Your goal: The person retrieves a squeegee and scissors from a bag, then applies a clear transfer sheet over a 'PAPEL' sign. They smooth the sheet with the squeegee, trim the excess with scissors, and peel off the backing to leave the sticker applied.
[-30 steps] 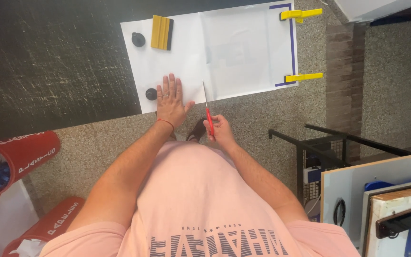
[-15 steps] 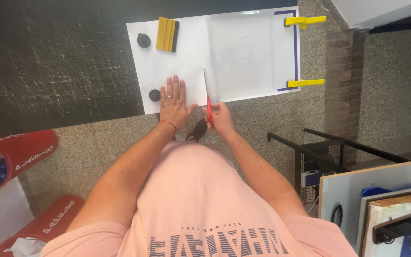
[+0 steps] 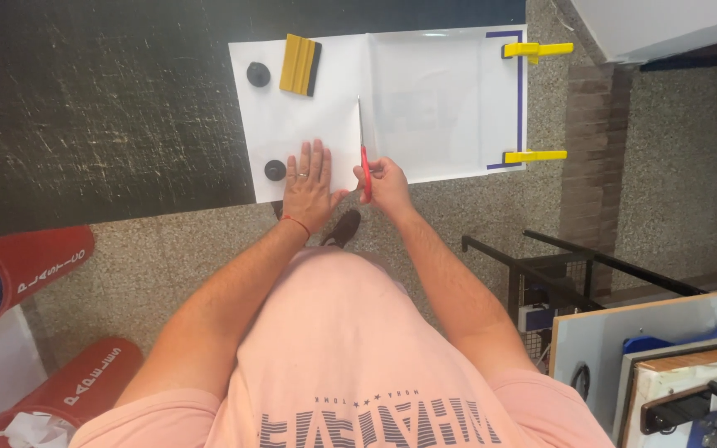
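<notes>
On the near edge of the dark bench (image 3: 85, 124) lies a white sheet (image 3: 325, 99), and both hands work on it. The left hand (image 3: 307, 184) is open and pressed flat on the sheet, fingers spread, most likely to keep the sheet from sliding. The right hand (image 3: 385, 184) is closed around the red handles of the scissors (image 3: 363, 153); their blades point away from the person, along a line in the sheet, so the sheet seems to be held steady for cutting. Two small black round weights (image 3: 258, 74) (image 3: 275, 170) and a yellow squeegee (image 3: 300, 65) sit on the left part of the sheet, well apart from the blades. At the right end, two yellow clamps (image 3: 536, 51) (image 3: 534, 156) grip the sheet's edge. Nothing stands in front of the blades. Red bins (image 3: 31, 265) stand on the floor to the left, and a black metal rack (image 3: 574, 274) to the right.
</notes>
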